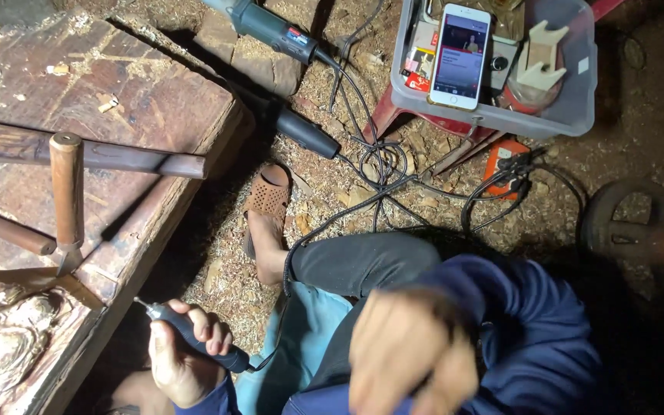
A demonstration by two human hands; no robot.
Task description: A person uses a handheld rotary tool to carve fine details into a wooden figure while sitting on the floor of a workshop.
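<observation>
Gripping a dark rotary carving tool (pixel 194 334) in a closed fist, the left hand (pixel 182 357) sits just off the lower right edge of the carved wooden slab (pixel 140 115), while the right hand (pixel 409 361) is raised over the lap, blurred, grip state indeterminable.

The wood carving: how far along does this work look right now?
Done: relief shapes already show in the wood carving. In hand: the left hand grips a corded rotary tool, its tip off the wood; the right hand is blurred, apparently empty. Left: flat plank looks uncarved.
</observation>
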